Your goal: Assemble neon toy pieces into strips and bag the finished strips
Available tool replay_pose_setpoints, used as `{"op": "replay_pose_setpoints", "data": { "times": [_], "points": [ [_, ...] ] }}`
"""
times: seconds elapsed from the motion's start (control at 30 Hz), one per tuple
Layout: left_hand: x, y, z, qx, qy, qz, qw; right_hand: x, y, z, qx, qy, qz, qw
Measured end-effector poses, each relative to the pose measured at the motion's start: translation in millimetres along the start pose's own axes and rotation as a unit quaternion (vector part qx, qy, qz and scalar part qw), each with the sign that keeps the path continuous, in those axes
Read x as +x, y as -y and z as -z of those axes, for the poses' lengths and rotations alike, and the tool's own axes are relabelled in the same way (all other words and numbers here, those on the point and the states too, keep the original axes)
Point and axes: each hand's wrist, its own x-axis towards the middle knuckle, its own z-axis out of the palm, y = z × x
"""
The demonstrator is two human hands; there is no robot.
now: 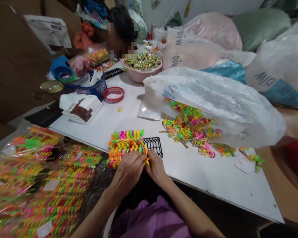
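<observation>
A black plastic rack (152, 145) lies at the table's front edge, with rows of small bright plastic toys (125, 143) filling its left part and bare slots on the right. My left hand (130, 168) rests over the front row, its fingers bent and closed at the row's right end. Close beside it, my right hand (156, 167) is closed at the rack's front right corner. Between the fingertips of both hands shows a small yellow-orange plastic toy (147, 161), partly hidden by the fingers.
Loose toys (188, 129) spill from a large clear bag (223, 102) on the right. Filled packs (39, 185) are piled at the lower left. Farther back are a red basket (113, 95), a blue basket (91, 89) and a pink basin (141, 75). Another person leans in behind.
</observation>
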Motion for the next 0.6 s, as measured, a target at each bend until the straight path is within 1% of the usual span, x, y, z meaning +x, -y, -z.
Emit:
{"op": "replay_pose_setpoints", "data": {
  "times": [0.1,0.2,0.3,0.37,0.47,0.5,0.53,0.6],
  "points": [
    [-3.7,-3.1,0.4,-0.019,-0.02,-0.002,1.0,-3.8,0.5,4.4,-0.092,0.03,0.002,0.995],
    [-3.9,-5.1,-3.9,-0.022,-0.056,0.003,0.998,-2.6,5.5,4.6,-0.151,0.073,0.0,0.986],
    [-2.1,-3.0,-9.8,-0.003,-0.074,0.006,0.997,2.1,10.8,5.1,-0.178,0.1,-0.009,0.979],
    [-2.1,-0.6,-11.7,0.001,-0.077,-0.005,0.997,6.9,10.0,11.6,-0.16,0.117,-0.004,0.98],
    [-4.8,2.5,-12.4,-0.003,-0.071,-0.02,0.997,23.2,1.1,35.3,-0.096,0.181,0.032,0.978],
    [-6.1,3.7,-12.8,-0.004,-0.068,-0.02,0.997,32.1,-2.8,45.9,-0.096,0.189,0.04,0.976],
    [-7.3,5.2,-13.5,-0.003,-0.066,-0.02,0.998,42.5,-6.8,56.7,-0.119,0.178,0.039,0.976],
    [-8.9,9.3,-15.7,0.001,-0.06,-0.026,0.998,65.8,-13.8,75.8,-0.227,0.116,0.009,0.967]
  ]
}}
